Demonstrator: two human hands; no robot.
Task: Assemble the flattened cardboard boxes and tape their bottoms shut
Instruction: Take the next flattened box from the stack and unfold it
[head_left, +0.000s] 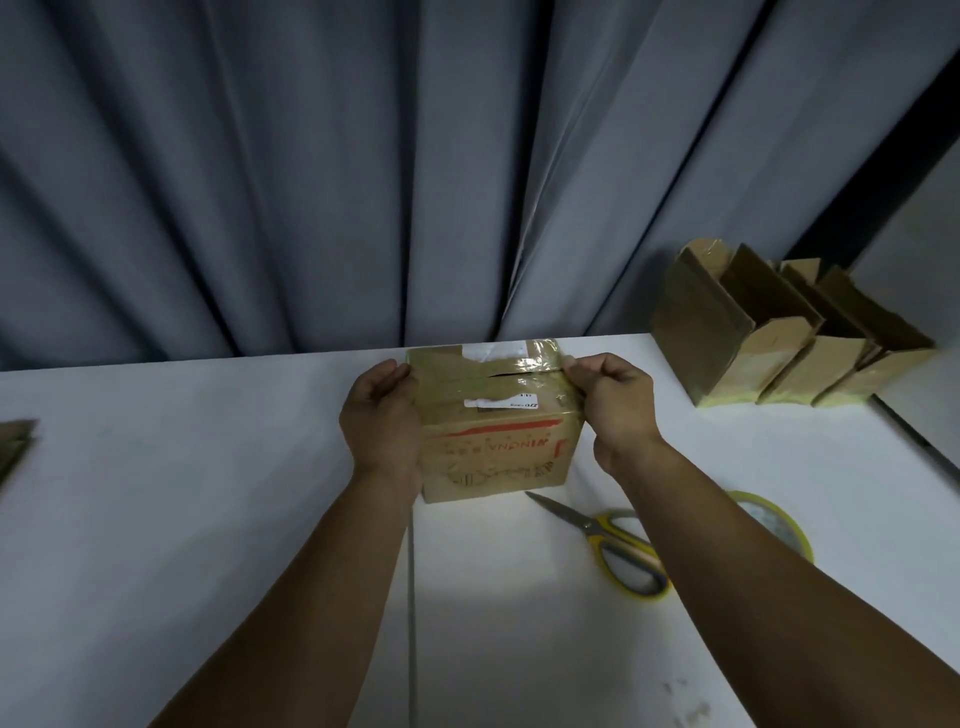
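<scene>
A cardboard box (498, 447) is held between the two grips at the far edge of the white surface (208, 519), its closed flaps turned upward and its printed side turned toward the wearer, with the red lettering upside down. The left grip (382, 421) is cupped against the box's left side, with the thumb laid over the top left edge, so the box is held by it. The right grip (613, 400) is narrow: its fingers are curled and the fingertips (569, 366) are pinched at the box's top right corner, where a strip of clear tape (540, 366) is seen running over the edge. Whether the tape end or the cardboard itself is pinched cannot be told. A dark slit is seen between the top flaps, just inward of the right grip, and torn white label remains are seen on the top.

Nearer the wearer than the right grip, a pair of yellow-handled scissors (613, 540) is laid on the surface with the blades shut and pointed toward the box; its handles are partly covered by the right forearm. A tape roll (784, 525) is lying flat beyond that forearm, partly hidden by it. Well to the right of the right grip and farther away, a row of assembled boxes (779, 353) is stood with open tops and taped bottoms. Far to the left of the left grip, a piece of flat cardboard (15, 447) is cut off by the frame edge. A grey curtain (363, 156) is hung behind the surface.
</scene>
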